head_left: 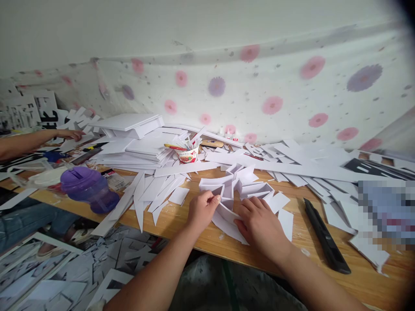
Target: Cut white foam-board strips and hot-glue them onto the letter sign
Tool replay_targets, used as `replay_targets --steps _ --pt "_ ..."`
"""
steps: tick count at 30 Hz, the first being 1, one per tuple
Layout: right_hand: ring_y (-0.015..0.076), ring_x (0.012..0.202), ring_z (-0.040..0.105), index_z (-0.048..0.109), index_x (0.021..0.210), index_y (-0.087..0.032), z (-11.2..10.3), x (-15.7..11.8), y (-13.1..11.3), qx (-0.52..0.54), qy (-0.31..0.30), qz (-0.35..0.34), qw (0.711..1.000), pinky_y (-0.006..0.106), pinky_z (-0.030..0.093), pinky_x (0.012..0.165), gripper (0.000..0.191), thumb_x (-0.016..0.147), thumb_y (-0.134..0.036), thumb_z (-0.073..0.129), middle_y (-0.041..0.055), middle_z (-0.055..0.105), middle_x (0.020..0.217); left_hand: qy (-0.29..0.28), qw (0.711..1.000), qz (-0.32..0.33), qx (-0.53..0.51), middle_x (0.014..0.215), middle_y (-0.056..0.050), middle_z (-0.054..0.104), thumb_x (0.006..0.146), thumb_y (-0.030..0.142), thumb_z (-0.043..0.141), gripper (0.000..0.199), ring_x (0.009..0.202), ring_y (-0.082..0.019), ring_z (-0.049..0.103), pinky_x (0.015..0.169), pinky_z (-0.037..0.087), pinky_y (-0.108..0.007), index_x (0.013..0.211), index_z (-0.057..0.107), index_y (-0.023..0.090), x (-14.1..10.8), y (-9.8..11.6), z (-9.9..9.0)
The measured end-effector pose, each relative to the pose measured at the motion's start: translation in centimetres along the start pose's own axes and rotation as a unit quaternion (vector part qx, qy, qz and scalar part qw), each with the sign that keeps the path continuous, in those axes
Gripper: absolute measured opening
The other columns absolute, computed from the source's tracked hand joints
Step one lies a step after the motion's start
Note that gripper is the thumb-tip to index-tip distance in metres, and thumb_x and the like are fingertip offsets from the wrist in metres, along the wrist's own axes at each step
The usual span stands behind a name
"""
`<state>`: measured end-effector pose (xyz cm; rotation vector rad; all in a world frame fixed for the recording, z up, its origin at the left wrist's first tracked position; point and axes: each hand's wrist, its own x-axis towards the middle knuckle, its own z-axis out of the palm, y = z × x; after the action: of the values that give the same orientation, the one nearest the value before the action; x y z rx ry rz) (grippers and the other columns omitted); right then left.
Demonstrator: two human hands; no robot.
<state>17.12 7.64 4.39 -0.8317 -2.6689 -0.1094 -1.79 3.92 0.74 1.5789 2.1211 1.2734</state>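
A white, foam-board-like built shape with upright walls [256,190] sits on the wooden table [181,222] in front of me. My left hand [203,210] is closed, with thumb and finger pinching the left end of a curved white strip [228,211] that stands on edge at the near side of the shape. My right hand [261,222] is closed on the strip's right part, thumb on the near side and fingers over the top. Under the strip, a curved edge of flat white board [231,232] shows. The right fingertips are partly hidden.
A black utility knife [324,237] lies to the right. White offcuts [162,190], stacked boards [129,123], a paper cup of sticks [188,154] and a purple bottle [89,190] stand or lie around. At far left reaches another person's hand [71,134]. Scraps cover the floor.
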Motion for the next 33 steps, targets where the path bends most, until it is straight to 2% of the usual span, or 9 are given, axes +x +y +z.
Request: replay_targets --steps 15,22,33 --pt "0.0242 0.089 0.052 0.063 0.084 -0.018 -0.25 0.06 -0.12 -0.007 0.006 -0.002 1.000 0.037 0.038 0.081 0.003 0.083 -0.020 0.061 0.0059 0.064 0.092 -0.007 1.000 0.003 0.001 0.054 0.005 0.040 0.083 0.046 0.049 0.037 0.057 -0.011 0.040 0.054 0.027 -0.024 0.057 0.042 0.020 0.10 0.04 -0.04" --pt "0.0250 0.091 0.052 0.063 0.084 -0.018 -0.58 0.00 -0.10 -0.018 -0.010 -0.004 1.000 0.038 0.039 0.081 0.005 0.085 -0.022 0.059 0.0070 0.064 0.093 -0.008 1.000 0.003 0.008 0.055 0.005 0.044 0.083 0.046 0.049 0.038 0.057 -0.012 0.042 0.054 0.027 -0.024 0.057 0.044 0.020 0.10 0.03 -0.09" --pt "0.0247 0.090 0.052 0.064 0.088 -0.018 -0.93 0.18 -0.12 -0.027 -0.031 0.001 0.999 0.037 0.038 0.081 0.008 0.085 -0.024 0.059 0.0069 0.064 0.094 -0.008 1.000 0.007 0.015 0.052 0.007 0.039 0.083 0.046 0.050 0.039 0.053 -0.011 0.037 0.055 0.025 -0.024 0.056 0.042 0.019 0.31 0.23 -0.17"
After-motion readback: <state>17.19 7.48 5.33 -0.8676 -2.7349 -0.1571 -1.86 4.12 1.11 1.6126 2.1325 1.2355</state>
